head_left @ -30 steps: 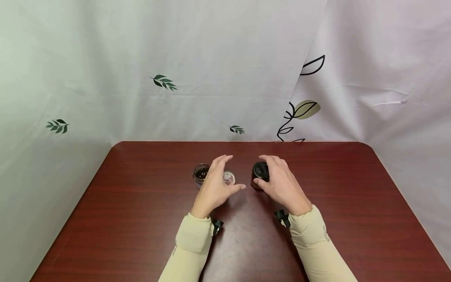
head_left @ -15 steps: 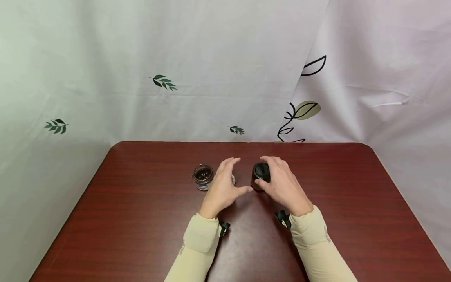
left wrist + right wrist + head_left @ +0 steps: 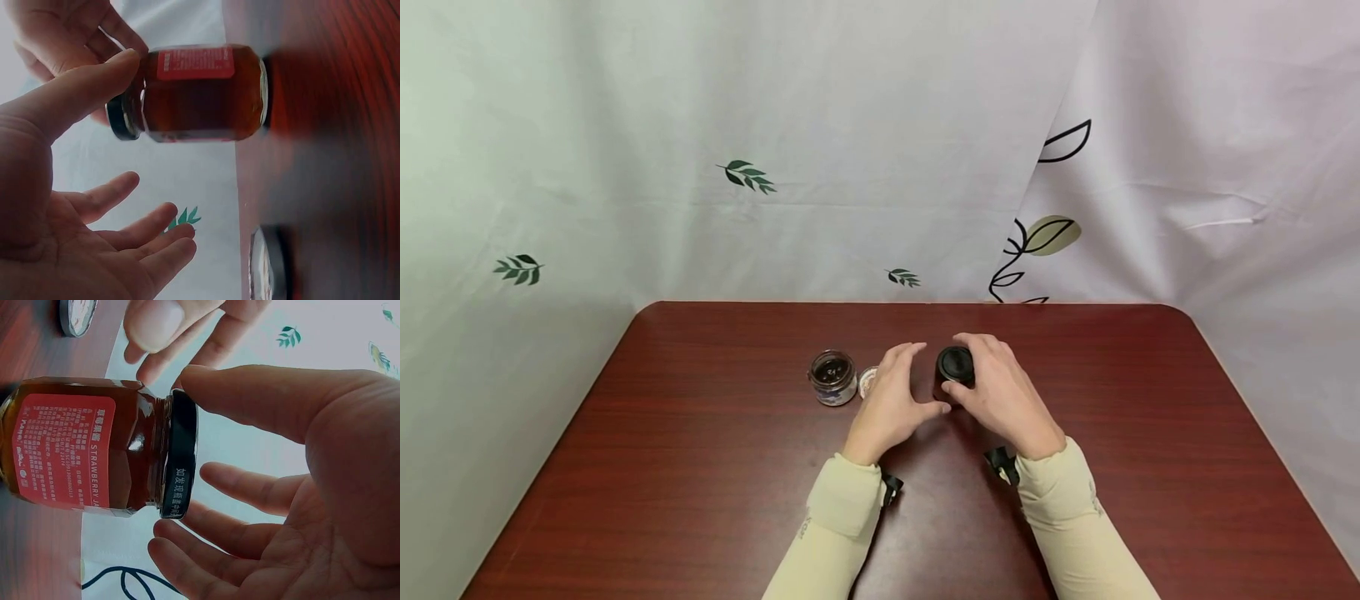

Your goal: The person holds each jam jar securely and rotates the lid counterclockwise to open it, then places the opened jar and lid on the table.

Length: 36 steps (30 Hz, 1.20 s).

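Widely spread left grip (image 3: pixel 891 406) just beside the jar (image 3: pixel 194 103)

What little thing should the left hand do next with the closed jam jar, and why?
I think the left hand should gently curl around the jam jar to steady it. That hand is open beside the jar and isn't wrapped around it, while the right hand is up by the black lid, which is on the jar.
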### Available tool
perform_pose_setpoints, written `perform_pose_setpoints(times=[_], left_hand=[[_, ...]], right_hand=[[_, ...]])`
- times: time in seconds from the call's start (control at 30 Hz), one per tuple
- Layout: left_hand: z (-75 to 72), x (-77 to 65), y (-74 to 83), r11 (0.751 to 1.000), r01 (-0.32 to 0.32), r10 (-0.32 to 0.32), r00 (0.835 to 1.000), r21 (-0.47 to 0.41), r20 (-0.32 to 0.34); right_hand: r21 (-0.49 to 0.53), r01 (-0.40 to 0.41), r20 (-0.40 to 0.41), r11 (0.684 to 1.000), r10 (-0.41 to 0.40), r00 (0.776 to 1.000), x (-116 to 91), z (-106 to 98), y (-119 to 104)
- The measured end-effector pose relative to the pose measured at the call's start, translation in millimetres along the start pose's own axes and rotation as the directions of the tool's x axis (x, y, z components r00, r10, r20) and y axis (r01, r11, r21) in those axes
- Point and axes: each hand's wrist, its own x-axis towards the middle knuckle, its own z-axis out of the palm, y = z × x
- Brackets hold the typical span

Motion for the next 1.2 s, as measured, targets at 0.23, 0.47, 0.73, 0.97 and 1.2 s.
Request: perform_pose_setpoints(times=[0.23,0.47,0.73,0.97,1.2], left_hand=[[8.3,2.7,3.3,1.0,-0.004,0.004,1.0,-0.004,0.008],[16.2,6.1,2.2,1.0,-0.002,0.002,1.0,-0.008,0.007],[22.9,9.1,0.6,1.0,0.024,-0.024,1.0,-0.008,0.008],[25.2,10.4,0.3,0.999,0.047,-0.047,0.999,-0.014,0.022],[26.2,11.7,-0.7,0.998,0.058,-0.057,0.998,-0.024,0.029]], right_hand=[[0.0,0.0,-0.003,1.0,0.0,1.0,-1,1,1],[0.001,-0.001,-0.004,1.0,0.001,1.0,0,3,1],[0.003,0.01,-0.002,1.0,-0.01,1.0,1,4,2],[-0.005,0.008,-0.001,1.0,-0.008,1.0,2,5,2],[-0.002,0.002,0.007,1.0,-0.002,1.0,2,6,2]])
